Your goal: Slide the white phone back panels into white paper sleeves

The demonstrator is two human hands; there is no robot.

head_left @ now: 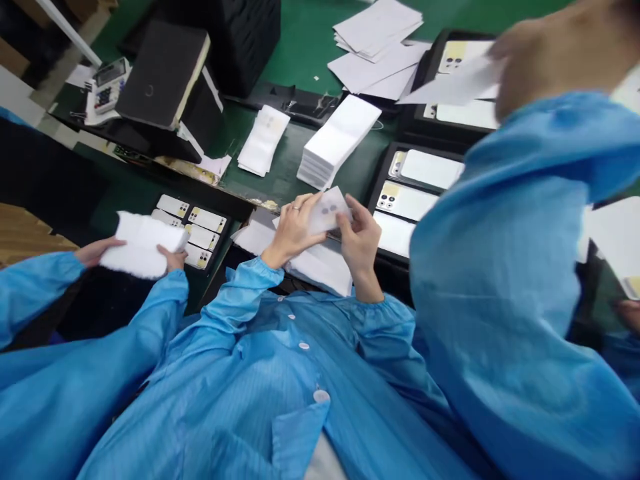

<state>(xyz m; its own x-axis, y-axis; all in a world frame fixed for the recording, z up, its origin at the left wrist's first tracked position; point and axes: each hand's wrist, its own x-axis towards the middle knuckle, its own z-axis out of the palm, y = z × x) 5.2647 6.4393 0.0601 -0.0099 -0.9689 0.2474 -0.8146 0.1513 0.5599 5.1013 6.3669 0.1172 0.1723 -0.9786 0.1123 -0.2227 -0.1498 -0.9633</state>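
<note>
My left hand (296,230), with a ring on one finger, is closed on one end of a phone (329,208) covered by a thin translucent white sheet. Dark camera circles show through the sheet. My right hand (361,235) pinches the other end of the same wrapped phone, its thumb near the circles. White sheets (323,267) lie just below my hands. Beyond them stands a tall stack of white paper sleeves (343,137), with a smaller stack (263,139) to its left.
Black trays of phones stand at right (406,200) and left (215,243). A co-worker's hands at left hold a white bundle (145,245). Another person's blue sleeve (495,267) reaches across the right. A black box (163,73) stands at upper left.
</note>
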